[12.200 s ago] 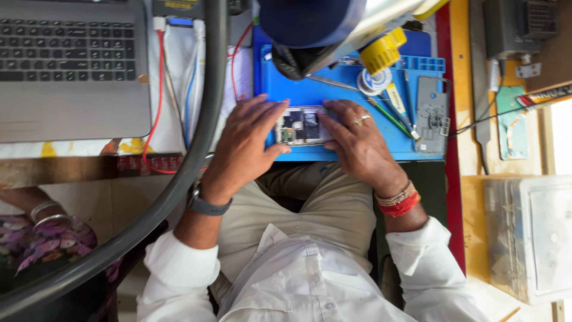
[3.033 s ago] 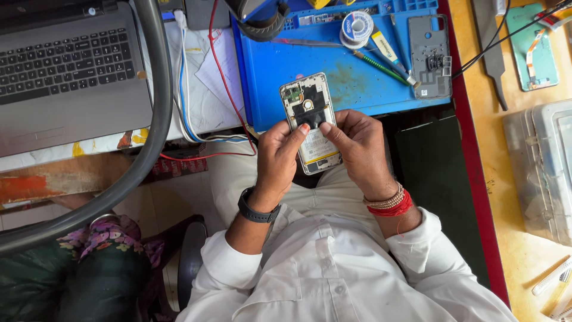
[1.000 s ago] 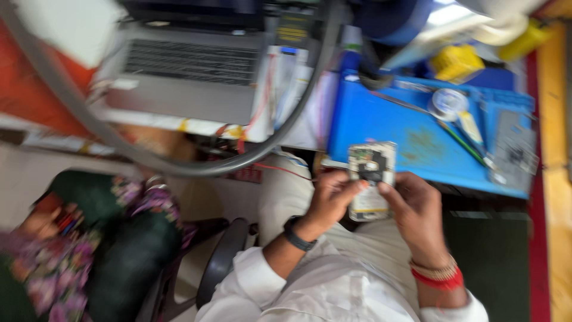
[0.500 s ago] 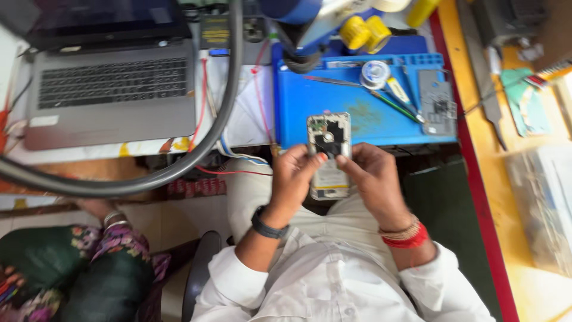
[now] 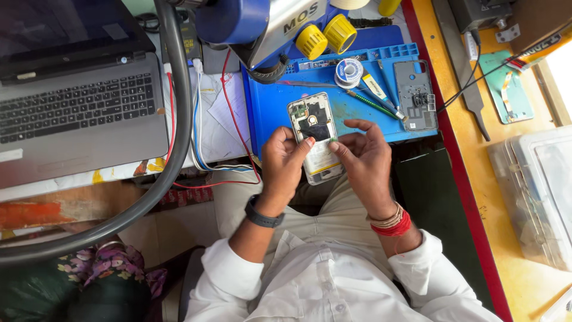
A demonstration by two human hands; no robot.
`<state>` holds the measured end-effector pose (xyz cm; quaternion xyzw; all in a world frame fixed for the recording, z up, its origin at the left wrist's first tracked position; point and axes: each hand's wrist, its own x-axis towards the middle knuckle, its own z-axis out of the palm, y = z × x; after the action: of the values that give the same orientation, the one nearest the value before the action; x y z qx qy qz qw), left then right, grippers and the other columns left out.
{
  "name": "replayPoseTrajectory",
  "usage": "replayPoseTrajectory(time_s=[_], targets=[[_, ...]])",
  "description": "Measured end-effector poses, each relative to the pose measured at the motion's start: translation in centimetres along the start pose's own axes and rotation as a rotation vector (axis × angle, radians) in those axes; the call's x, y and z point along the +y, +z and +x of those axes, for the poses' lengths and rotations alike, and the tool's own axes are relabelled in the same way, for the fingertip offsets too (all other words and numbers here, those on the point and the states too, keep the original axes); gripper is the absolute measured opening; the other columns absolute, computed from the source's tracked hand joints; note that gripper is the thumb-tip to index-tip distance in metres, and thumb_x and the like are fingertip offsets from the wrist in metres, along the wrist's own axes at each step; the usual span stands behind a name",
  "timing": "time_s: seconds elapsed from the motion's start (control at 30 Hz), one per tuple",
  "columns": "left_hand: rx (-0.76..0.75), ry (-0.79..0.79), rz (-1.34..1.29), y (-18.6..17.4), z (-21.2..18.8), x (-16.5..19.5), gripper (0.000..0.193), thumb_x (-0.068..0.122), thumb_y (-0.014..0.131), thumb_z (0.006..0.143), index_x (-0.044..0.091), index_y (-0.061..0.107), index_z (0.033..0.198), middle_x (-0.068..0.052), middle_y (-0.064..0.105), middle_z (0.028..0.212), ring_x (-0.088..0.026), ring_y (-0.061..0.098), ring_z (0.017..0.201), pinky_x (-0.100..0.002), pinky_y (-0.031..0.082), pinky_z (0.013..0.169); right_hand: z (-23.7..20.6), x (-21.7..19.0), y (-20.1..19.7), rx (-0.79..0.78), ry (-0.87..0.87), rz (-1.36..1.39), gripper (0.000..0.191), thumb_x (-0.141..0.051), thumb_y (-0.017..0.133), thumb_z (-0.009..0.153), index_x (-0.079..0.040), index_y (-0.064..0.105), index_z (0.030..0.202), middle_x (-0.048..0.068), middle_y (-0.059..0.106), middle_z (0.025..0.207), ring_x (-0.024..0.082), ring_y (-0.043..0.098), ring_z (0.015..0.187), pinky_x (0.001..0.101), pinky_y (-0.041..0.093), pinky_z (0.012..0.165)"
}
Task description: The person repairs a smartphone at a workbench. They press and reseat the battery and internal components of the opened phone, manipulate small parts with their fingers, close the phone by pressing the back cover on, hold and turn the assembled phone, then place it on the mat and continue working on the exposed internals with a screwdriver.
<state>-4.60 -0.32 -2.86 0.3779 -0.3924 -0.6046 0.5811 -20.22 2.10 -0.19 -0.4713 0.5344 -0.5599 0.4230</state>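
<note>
Head view looks straight down on a seated person in a white shirt; both hands are closed around an opened white smartphone with its back cover off (image 5: 314, 136), held above the lap at the near edge of a blue silicone work mat (image 5: 271, 110); the left hand (image 5: 283, 164), a dark watch on its wrist, grips the phone's left edge with the thumb tip lying on its exposed inside; the right hand (image 5: 364, 156), red and gold bangles at the wrist, holds the right edge, index finger bent in toward the middle of the board; the two fingertips nearly meet over the dark area below the camera; whether a small part is pinched there is too fine to tell.

On the mat lie a grey detached phone back panel (image 5: 416, 95), a small spool of solder wire (image 5: 349, 70) and thin tweezers (image 5: 372, 106); a grey laptop (image 5: 77, 113) sits to the left on the tabletop.

As a judgement, the step in hand is fingertip work on the phone's open interior; any further move calls for a steady grip and light pressure, since the parts look delicate.
</note>
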Motion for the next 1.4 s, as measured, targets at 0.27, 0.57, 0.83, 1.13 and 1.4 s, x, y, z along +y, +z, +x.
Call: replayPoseTrajectory(time_s=[0.27,0.57,0.83,1.13,1.4], targets=[[0.15,0.064,-0.218,0.3,-0.4,-2.6,0.013,-0.002,0.07,0.097,-0.002,0.059,0.104,-0.011,0.073,0.099,-0.01,0.069,0.088,-0.026,0.056,0.076,-0.9,-3.4,1.5,-0.11,-0.611,-0.741,0.066,-0.017,0.09,0.074,0.001,0.06,0.13,0.024,0.065,0.128,0.04,0.069,0.107,0.0423,0.058,0.085],[-0.004,0.136,-0.212,-0.1,-2.0,0.9,0.027,0.005,0.073,0.097,0.0,0.058,0.118,-0.013,0.072,0.111,-0.017,0.07,0.102,-0.033,0.057,0.094,-1.5,-1.7,1.0,-0.215,-0.36,-0.357,0.048,-0.006,0.071,0.092,0.002,0.059,0.138,0.018,0.062,0.135,0.03,0.069,0.118,0.0361,0.058,0.093],[-0.279,0.072,-0.722,-2.1,-0.4,1.6,0.048,0.013,0.082,0.094,0.006,0.059,0.136,-0.008,0.07,0.105,-0.022,0.067,0.102,-0.051,0.049,0.114,-1.4,-2.0,0.2,-0.632,-0.141,0.105,0.037,0.004,0.06,0.095,0.005,0.063,0.132,0.012,0.067,0.124,0.017,0.066,0.1,0.0313,0.056,0.085],[-0.15,0.094,-0.847,-1.7,-0.2,-1.4,0.034,0.017,0.081,0.093,0.01,0.06,0.12,-0.007,0.069,0.106,-0.023,0.069,0.096,-0.052,0.055,0.104,-2.6,-4.4,2.0,-0.169,-0.495,-0.448,0.027,-0.002,0.084,0.086,0.001,0.065,0.105,0.012,0.075,0.093,0.021,0.077,0.083,0.0282,0.06,0.074],[-0.11,0.155,-0.812,-1.7,-0.4,-1.1,0.035,0.011,0.08,0.095,0.009,0.059,0.123,-0.009,0.069,0.11,-0.023,0.07,0.102,-0.045,0.058,0.095,-2.1,-4.3,2.6,-0.183,-0.792,-0.524,0.029,0.005,0.079,0.09,-0.002,0.065,0.114,0.014,0.073,0.097,0.029,0.075,0.084,0.0347,0.058,0.07]])
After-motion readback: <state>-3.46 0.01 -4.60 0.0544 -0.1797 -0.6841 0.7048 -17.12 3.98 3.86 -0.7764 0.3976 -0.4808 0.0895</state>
